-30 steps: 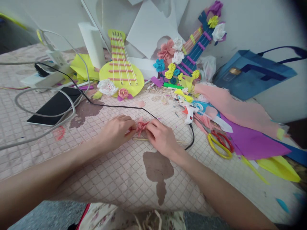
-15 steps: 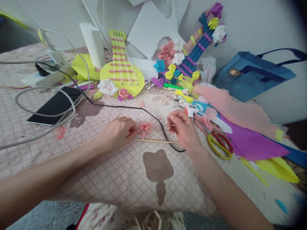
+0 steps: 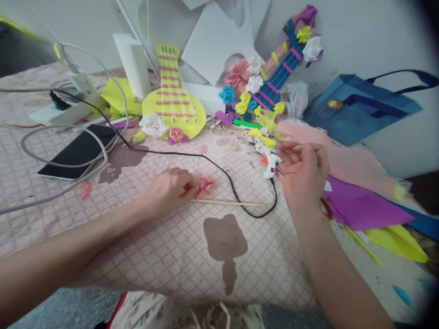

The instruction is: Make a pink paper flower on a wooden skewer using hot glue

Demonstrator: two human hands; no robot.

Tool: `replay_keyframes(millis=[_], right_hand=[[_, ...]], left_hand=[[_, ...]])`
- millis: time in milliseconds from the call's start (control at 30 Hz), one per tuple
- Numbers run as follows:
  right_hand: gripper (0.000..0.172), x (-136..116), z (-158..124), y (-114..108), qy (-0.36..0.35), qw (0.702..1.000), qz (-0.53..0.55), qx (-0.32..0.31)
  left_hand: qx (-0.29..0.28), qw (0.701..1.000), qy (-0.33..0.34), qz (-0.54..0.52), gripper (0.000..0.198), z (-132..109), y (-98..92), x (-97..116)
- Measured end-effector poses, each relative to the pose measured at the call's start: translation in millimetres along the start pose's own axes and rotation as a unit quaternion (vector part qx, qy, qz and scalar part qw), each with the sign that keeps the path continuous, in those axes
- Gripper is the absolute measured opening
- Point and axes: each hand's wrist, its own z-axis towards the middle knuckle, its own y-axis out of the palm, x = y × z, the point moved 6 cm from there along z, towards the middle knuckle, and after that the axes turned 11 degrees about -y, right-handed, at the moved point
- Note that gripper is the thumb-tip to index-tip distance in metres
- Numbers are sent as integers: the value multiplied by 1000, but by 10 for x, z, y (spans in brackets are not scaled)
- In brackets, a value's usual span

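Pink crepe paper, gathered into a small flower (image 3: 206, 183), sits in the head view at the left hand's (image 3: 173, 185) fingertips. A second ago both hands met at it; now the right hand (image 3: 303, 171) has left, crossing past the white glue gun (image 3: 270, 165) to hang over the supplies, hiding most of the red-handled scissors (image 3: 327, 208). That leaves the flower to the left hand alone and frees the right.

The left thumb and fingers are drawn closely together and seem to pinch the flower's near edge, just to their right; the exact contact is hard to make out. The right hand is loosely open, its fingers half curled, with nothing visible in it. The glue gun lies just left of its fingertips, the purple paper (image 3: 363, 217) to its right. Just below the left hand's pinch begins a thin wooden stick (image 3: 219, 202), reaching rightward under the black cord (image 3: 233, 186).
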Motion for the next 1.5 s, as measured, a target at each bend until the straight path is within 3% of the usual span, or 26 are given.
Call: replay_keyframes(millis=[67, 167, 200, 267, 367, 433, 533, 633, 800, 900, 1200, 1300, 1400, 1500], right_hand=[[21, -14, -18, -17, -21, 999, -42, 5], [17, 40, -168, 150, -9, 986, -124, -107], [12, 60, -241, 235, -4, 974, -156, -164], [23, 53, -376, 372, -20, 942, -224, -250], [8, -28, -511, 503, -64, 898, -305, -311], [20, -63, -584, 574, -68, 877, -323, -350], [10, -105, -688, 677, -75, 855, -304, -415], [27, -78, -750, 709, -32, 855, -251, -452], [22, 106, -738, 597, 161, 893, -126, -401], [23, 135, -686, 549, 188, 906, -98, -367], [21, 83, -529, 436, 79, 920, -197, -329], [5, 12, -461, 415, -18, 913, -262, -311], [10, -126, -391, 414, -139, 891, -318, -292], [14, -198, -339, 381, -177, 874, -353, -282]], left_hand=[[-1, 1000, 0, 3, 17, 4, 0, 4], [3, 1000, -1, 2, 17, 8, -9, 9], [4, 1000, -2, 1, 17, 8, -11, 10], [6, 1000, 0, 1, 17, 6, -15, 13], [2, 1000, 4, 7, 17, 0, -11, 14], [-1, 1000, 3, 10, 16, -5, -11, 8], [4, 1000, 0, 8, 16, -12, -21, -1], [8, 1000, 0, 6, 14, -12, -23, -10], [28, 1000, 1, 7, 13, -3, -59, -27], [43, 999, 0, -1, 13, 3, -114, -27], [59, 998, 2, -11, 14, 17, -156, -50], [63, 998, 7, -15, 13, 14, -151, -58], [65, 998, 7, -17, 12, 19, -157, -65], [62, 998, -5, -15, 12, 34, -163, -86]])
